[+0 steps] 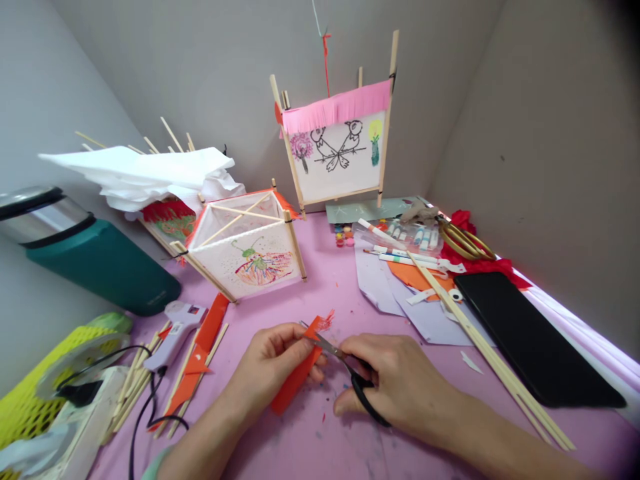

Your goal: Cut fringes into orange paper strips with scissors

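My left hand (285, 357) pinches an orange-red paper strip (293, 387) above the pink tabletop. The strip's far end is cut into a thin, curling fringe (326, 321). In my right hand (385, 373) is a pair of black-handled scissors (367, 393), the thumb and fingers round its handles. Its blades lie across the strip near the fringed end, close to my left fingertips. Just beyond my hands stands a stick-framed paper lantern (260, 267) with an insect drawing. Another lantern (345, 160), with two birds and a pink fringe, hangs from a red string.
Left are a teal bottle (100, 267), a glue gun (175, 330) with its cord, wooden sticks (133, 387) and red paper scraps (213, 323). Right are a black phone (535, 340), long sticks (480, 343), markers (407, 257), white paper (425, 327) and gold-handled scissors (465, 241).
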Motion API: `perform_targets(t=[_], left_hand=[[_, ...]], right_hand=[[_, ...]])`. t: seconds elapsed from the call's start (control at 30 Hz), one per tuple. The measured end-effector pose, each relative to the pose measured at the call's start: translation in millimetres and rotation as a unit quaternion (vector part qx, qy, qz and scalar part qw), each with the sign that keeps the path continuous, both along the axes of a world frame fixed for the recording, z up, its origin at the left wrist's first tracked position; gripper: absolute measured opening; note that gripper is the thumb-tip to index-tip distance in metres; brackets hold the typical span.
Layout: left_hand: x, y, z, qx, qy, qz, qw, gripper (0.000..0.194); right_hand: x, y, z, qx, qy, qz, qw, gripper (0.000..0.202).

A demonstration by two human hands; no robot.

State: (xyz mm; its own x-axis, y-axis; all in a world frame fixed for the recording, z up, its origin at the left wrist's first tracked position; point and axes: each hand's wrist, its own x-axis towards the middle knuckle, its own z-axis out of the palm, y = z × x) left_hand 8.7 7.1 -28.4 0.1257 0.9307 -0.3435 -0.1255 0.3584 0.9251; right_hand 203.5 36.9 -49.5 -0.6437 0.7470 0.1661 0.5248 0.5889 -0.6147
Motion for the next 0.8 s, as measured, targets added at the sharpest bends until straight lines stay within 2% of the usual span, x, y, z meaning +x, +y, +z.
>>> perform_targets(t=[0.27, 0.8], left_hand=[[3.6, -1.8, 1.6, 0.001, 0.006, -0.007, 1.000, 0.026], [3.5, -2.8, -1.3, -0.002, -0.005, -0.008, 1.000, 0.023]], right_hand=[[-1.5, -4.4, -0.2, 0.000, 0.002, -0.005, 1.000, 0.036], [-3.6, -7.7, 1.6, -0.019, 0.025, -0.010, 0.999, 0.035]])
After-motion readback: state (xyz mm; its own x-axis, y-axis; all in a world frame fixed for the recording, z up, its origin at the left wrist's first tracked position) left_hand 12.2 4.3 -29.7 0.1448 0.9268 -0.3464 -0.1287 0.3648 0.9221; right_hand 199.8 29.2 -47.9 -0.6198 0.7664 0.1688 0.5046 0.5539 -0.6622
